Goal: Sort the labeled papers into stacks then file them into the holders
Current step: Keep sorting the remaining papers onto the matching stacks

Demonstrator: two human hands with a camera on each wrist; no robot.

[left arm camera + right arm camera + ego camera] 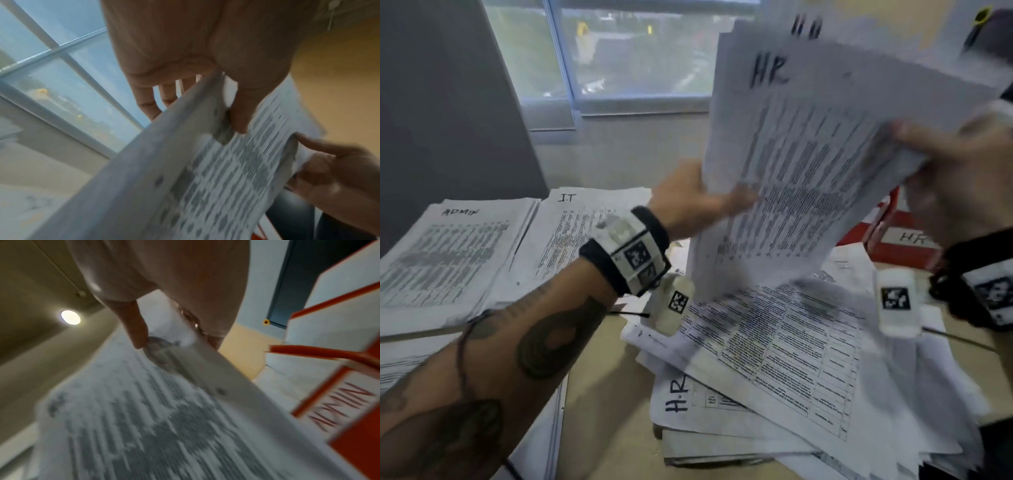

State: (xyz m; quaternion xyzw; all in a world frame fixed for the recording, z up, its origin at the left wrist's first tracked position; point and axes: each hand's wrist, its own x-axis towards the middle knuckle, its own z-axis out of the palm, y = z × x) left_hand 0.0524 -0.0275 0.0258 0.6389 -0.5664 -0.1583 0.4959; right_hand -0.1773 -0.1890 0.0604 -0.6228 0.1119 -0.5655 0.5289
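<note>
A thick bundle of printed HR papers [808, 164] is lifted upright above the desk, blurred. My left hand [698, 202] grips its left edge, thumb on the front, fingers behind; the left wrist view shows the bundle [205, 178] pinched by my left hand [205, 100]. My right hand [941, 178] grips the right edge, and in the right wrist view my right hand [174, 334] has its thumb on the printed face of the bundle [144, 418]. A messy HR pile [774, 370] lies below. An ADMIN stack [445, 253] and an IT stack [571, 226] lie at the left.
A red holder labelled HR [904, 240] stands at the right behind the pile; a red holder marked ADMIN [349, 410] shows in the right wrist view. A grey panel [448, 113] rises at the left and a window [619, 51] lies beyond the desk.
</note>
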